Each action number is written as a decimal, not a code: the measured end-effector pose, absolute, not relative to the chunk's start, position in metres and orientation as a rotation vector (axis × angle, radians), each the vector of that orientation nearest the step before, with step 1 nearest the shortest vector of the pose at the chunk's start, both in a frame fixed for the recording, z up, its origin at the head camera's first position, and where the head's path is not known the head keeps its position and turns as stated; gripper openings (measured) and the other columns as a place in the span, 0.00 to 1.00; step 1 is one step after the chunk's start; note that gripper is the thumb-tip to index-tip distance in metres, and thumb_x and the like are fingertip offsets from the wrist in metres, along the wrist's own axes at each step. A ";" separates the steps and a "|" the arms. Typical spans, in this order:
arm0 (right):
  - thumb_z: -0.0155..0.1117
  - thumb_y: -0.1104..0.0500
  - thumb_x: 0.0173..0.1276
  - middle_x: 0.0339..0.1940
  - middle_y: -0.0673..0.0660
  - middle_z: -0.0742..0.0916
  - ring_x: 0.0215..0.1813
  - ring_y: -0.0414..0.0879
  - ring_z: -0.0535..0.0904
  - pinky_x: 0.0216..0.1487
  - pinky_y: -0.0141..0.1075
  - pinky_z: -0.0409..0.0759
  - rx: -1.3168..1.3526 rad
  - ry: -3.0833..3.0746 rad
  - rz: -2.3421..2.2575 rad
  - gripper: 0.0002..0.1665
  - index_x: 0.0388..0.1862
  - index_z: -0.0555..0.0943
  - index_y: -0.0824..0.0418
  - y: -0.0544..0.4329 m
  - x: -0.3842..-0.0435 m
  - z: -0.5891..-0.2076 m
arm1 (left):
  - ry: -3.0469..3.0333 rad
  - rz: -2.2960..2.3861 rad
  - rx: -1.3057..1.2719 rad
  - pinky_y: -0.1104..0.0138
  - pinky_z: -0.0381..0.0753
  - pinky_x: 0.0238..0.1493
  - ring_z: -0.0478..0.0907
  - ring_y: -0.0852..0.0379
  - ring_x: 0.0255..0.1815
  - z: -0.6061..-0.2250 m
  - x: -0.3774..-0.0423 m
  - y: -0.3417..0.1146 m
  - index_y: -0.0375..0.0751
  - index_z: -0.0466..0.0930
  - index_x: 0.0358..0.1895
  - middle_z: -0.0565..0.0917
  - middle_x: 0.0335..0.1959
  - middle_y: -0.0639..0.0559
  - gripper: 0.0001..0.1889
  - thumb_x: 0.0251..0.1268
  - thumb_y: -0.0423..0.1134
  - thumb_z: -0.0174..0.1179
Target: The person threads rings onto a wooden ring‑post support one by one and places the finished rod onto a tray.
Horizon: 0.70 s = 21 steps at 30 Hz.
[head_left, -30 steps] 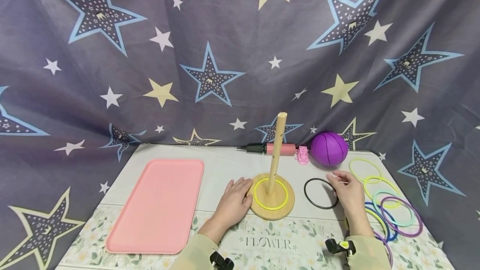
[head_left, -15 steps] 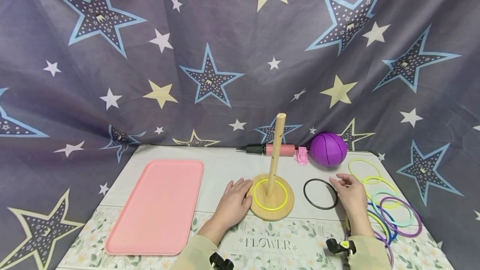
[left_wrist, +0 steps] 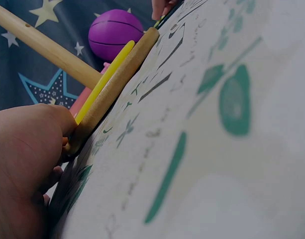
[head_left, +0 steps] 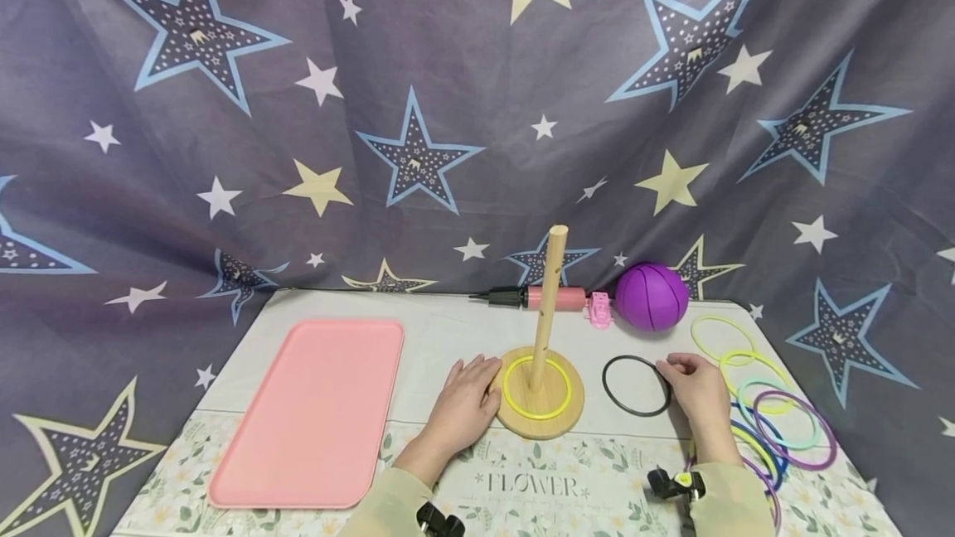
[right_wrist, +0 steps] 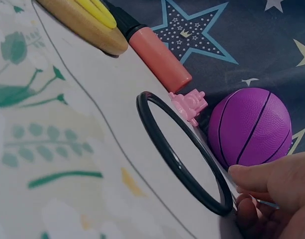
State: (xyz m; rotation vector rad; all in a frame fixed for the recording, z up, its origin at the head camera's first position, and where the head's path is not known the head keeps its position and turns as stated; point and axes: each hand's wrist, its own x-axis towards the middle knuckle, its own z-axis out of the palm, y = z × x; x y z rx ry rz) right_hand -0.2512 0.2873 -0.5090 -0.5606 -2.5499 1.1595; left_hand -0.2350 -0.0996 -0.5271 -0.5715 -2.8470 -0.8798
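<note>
A round wooden base (head_left: 515, 425) with an upright wooden peg (head_left: 550, 297) stands mid-table. Around the peg's foot lies a yellow ring (head_left: 570, 392), flat on the base. My left hand (head_left: 462, 400) rests against the base's left edge, fingers extended; in the left wrist view its thumb touches the rim. To the right, a black ring (head_left: 606, 392) lies flat on the table. My right hand (head_left: 697, 388) has thumb and curled fingers at that ring's right edge, pinching it. The right wrist view shows the fingertips at the black ring's (right_wrist: 179, 169) near end.
A pink tray (head_left: 313, 413) lies on the left. Behind the peg are a pink-and-black hand pump (head_left: 563, 298), a small pink toy (head_left: 599, 311) and a purple ball (head_left: 652, 297). Several coloured rings (head_left: 831, 446) overlap on the right, partly under my right forearm.
My right hand has come slightly nearer, and its parted thumb and fingers have drawn together at the black ring's edge. The left hand, base and rings have stayed put.
</note>
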 end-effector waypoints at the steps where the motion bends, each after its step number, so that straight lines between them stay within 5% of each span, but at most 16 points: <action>1: 0.76 0.54 0.75 0.39 0.61 0.89 0.40 0.54 0.81 0.44 0.45 0.74 -0.569 -2.556 1.163 0.20 0.54 0.89 0.69 0.288 -0.252 -0.509 | -2.850 -0.881 -0.568 0.43 0.49 0.90 0.64 0.42 0.86 -0.527 -0.235 -0.100 0.37 0.73 0.82 0.76 0.80 0.44 0.28 0.87 0.43 0.55; 21: 0.79 0.54 0.70 0.30 0.53 0.88 0.29 0.46 0.81 0.32 0.39 0.75 -0.543 -2.661 1.126 0.14 0.42 0.91 0.65 0.292 -0.255 -0.509 | -2.848 -0.899 -0.561 0.42 0.48 0.90 0.64 0.42 0.86 -0.527 -0.235 -0.099 0.37 0.73 0.82 0.76 0.80 0.44 0.28 0.87 0.43 0.55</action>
